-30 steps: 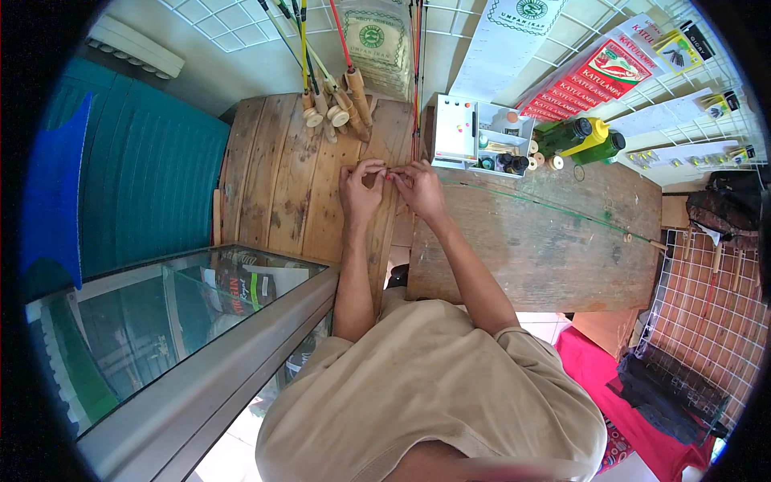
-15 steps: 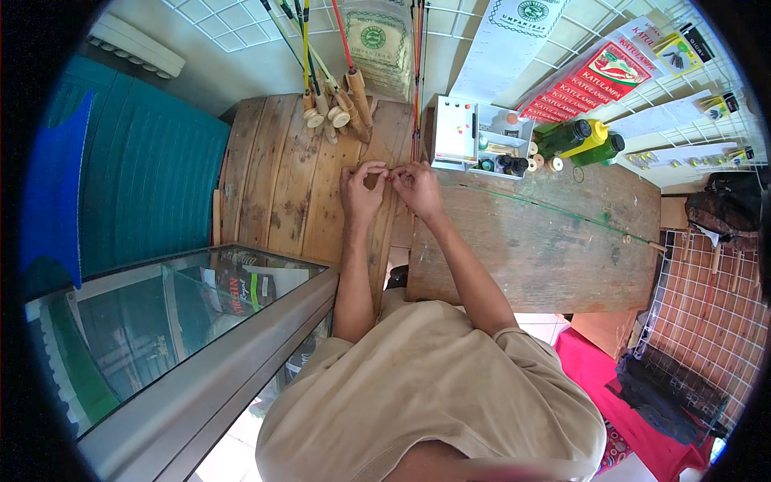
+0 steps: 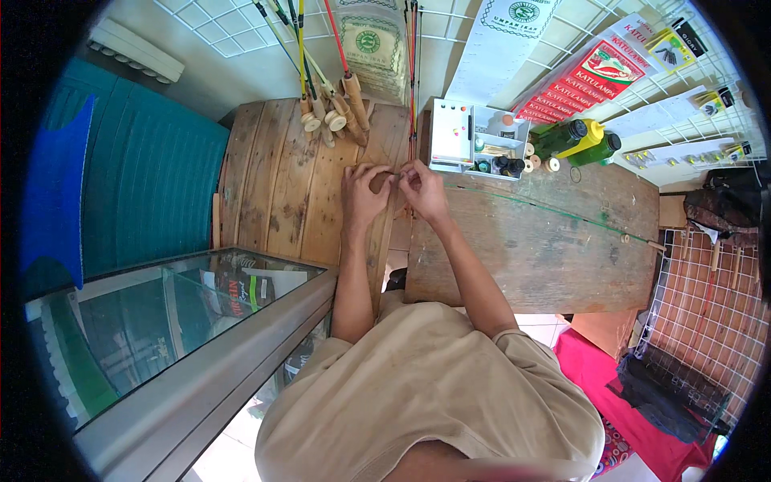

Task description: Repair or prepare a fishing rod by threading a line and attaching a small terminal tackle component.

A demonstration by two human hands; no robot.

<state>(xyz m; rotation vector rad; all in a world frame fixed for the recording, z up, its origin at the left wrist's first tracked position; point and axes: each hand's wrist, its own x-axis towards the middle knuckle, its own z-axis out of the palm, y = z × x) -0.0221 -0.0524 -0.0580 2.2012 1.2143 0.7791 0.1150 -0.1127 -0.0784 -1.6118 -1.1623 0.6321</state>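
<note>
Over the seam between two wooden tables, both hands are raised close together. The fingertips of my left hand (image 3: pixel 366 194) are pinched, with thumb and forefinger curved into a ring. A few centimetres to its right, my right hand (image 3: pixel 424 193) is closed too, thumb against forefinger. Between them is a small, thin, dark piece (image 3: pixel 394 174), too small to name. Thin red and black rods (image 3: pixel 414 96) run down from above and end behind my right hand; whether it touches them I cannot tell. A thin green rod (image 3: pixel 554 207) lies across the right tabletop.
Fishing rods with cork handles (image 3: pixel 353 108) stand at the back of the left table (image 3: pixel 273 177). A white compartment box (image 3: pixel 454 132) with small bottles, wooden spools (image 3: pixel 551 165) and green bottles (image 3: pixel 598 150) sit behind the right table (image 3: pixel 514 257). A glass case (image 3: pixel 201 321) borders the left.
Both hands have shifted slightly and the fingertips have drawn a little apart. A reddish spot at the fingertips no longer shows; a thin dark piece does. The view has tilted slightly.
</note>
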